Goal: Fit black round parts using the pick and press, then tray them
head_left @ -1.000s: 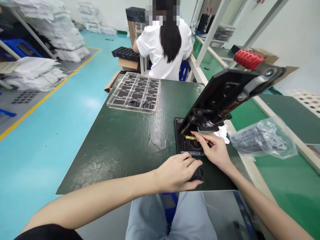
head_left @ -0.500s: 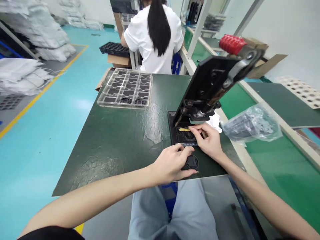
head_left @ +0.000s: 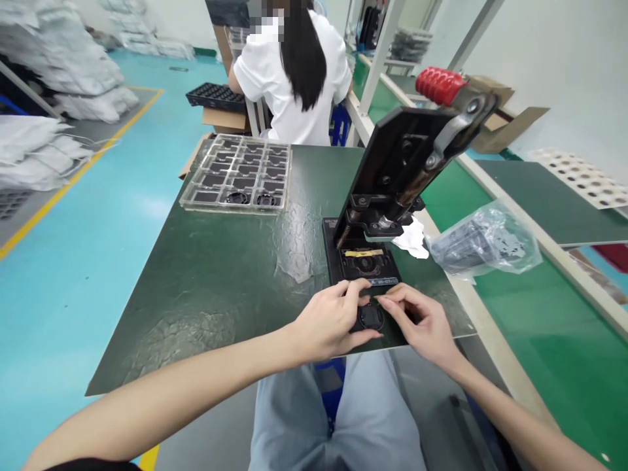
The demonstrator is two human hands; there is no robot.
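A round black part (head_left: 371,316) lies on the green table near its front edge. My left hand (head_left: 336,320) curves around its left side, fingers apart, thumb along the lower rim. At its upper right is my right hand (head_left: 419,320), thumb and forefinger pinched together over the rim; anything between the tips is too small to make out. Just beyond both hands stands a black hand press (head_left: 392,170) with a red grip (head_left: 440,86), its lever raised. A yellow strip (head_left: 364,253) lies across the fixture in its base (head_left: 367,265).
A clear compartment tray (head_left: 240,173) holding black parts sits at the table's back left. Right of the press are a white cloth (head_left: 413,238) and a plastic bag of dark parts (head_left: 485,242). A person in a white shirt (head_left: 289,78) sits beyond the table (head_left: 210,261).
My right hand has moved from the press fixture toward me, down to the round black part, uncovering the fixture. My left hand stays around the part. The view has shifted slightly.
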